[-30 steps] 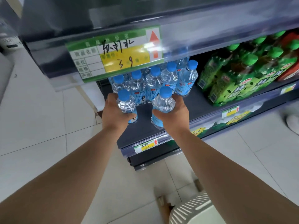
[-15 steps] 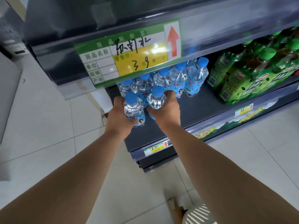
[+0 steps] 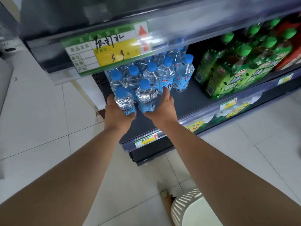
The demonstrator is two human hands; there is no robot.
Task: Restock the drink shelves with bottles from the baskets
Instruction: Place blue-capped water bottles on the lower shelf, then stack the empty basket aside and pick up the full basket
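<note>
Two clear water bottles with blue caps stand at the front of a cluster of the same bottles (image 3: 166, 74) on the dark lower shelf (image 3: 193, 101). My left hand (image 3: 116, 114) grips the left water bottle (image 3: 123, 101) round its lower body. My right hand (image 3: 163, 107) lies against the right side of the right water bottle (image 3: 145, 95), fingers stretched straight towards the back. Both bottles stand upright, close to the row behind them.
Green tea bottles (image 3: 228, 70) with green caps fill the shelf to the right, red packs beyond them. The upper shelf's edge with a large price label (image 3: 105, 49) overhangs the water bottles. A white slatted basket (image 3: 192, 207) stands on the tiled floor at my feet.
Both hands have pushed their bottles deeper onto the shelf, up to the standing row. My right hand's fingers have straightened from a grip.
</note>
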